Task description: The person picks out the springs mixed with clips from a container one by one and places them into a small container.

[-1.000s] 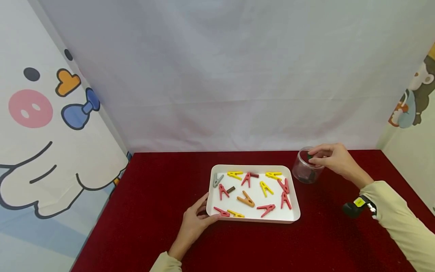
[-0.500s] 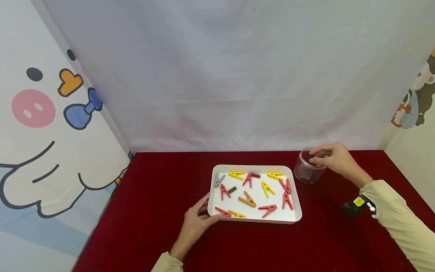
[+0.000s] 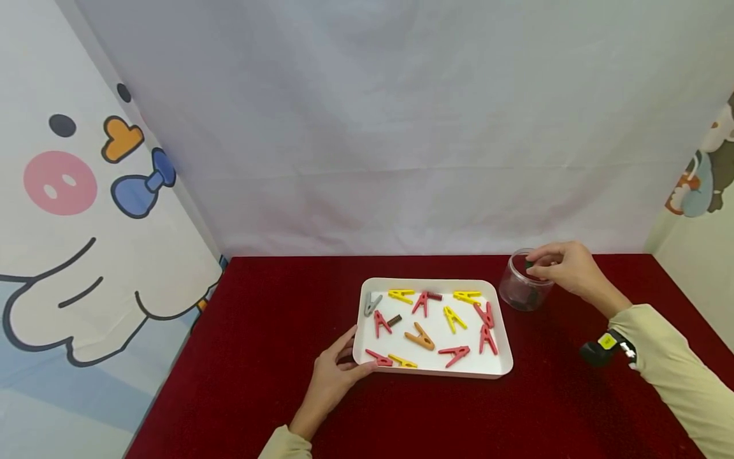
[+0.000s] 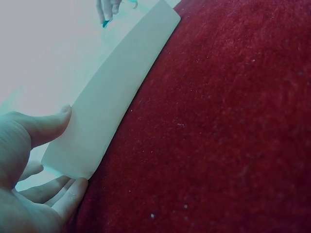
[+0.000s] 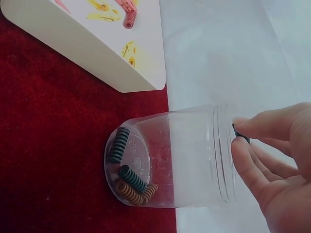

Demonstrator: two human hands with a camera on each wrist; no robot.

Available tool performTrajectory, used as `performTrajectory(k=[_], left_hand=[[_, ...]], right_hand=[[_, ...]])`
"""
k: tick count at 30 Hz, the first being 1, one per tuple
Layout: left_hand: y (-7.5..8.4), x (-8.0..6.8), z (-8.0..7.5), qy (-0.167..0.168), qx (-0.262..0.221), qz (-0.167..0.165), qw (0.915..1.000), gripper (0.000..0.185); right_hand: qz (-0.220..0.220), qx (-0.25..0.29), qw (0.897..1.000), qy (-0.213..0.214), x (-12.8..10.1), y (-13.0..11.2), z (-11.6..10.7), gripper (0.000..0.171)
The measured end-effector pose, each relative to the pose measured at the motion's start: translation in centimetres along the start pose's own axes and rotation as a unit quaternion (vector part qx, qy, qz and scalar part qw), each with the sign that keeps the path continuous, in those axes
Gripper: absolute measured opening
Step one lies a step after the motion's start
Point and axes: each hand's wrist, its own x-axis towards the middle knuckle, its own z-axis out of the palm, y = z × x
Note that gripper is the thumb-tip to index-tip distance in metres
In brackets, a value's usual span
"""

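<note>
My left hand (image 3: pixel 335 373) holds the near left corner of a white tray (image 3: pixel 436 373), thumb on the rim and fingers against the side. In the tray lie several red and yellow clips (image 3: pixel 454 319), an orange clip (image 3: pixel 420 336), a grey clip (image 3: pixel 372 305), a dark red spring (image 3: pixel 435 296) and a brown spring (image 3: pixel 395 320). My right hand (image 3: pixel 568 268) pinches a dark green spring (image 5: pixel 241 134) at the mouth of a clear jar (image 3: pixel 516 294); fingers hide most of it. Dark green springs (image 5: pixel 132 178) and brown springs (image 5: pixel 130 192) lie at the jar's bottom.
A dark red cloth (image 3: pixel 275 319) covers the table. Behind it hangs a pale curtain (image 3: pixel 401 127). Printed cartoon panels (image 3: pixel 57 255) flank both sides. The jar stands close beside the tray's right end.
The head view has shifted slightly, so everything sits a little further right in it. Both hands, the tray and the jar keep their places relative to one another.
</note>
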Motion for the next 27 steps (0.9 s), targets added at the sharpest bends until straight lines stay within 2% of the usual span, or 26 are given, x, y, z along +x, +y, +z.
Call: performTrajectory(k=[17, 27], left_hand=[[0.0, -0.2, 0.2, -0.001, -0.002, 0.0, 1.0, 0.074], [-0.1, -0.1, 0.1, 0.002, -0.003, 0.004, 1.0, 0.073]], right_hand=[[-0.021, -0.003, 1.0, 0.022, -0.2, -0.3, 0.3, 0.019], [-0.034, 0.035, 0.999, 0.023, -0.2, -1.3, 1.0, 0.018]])
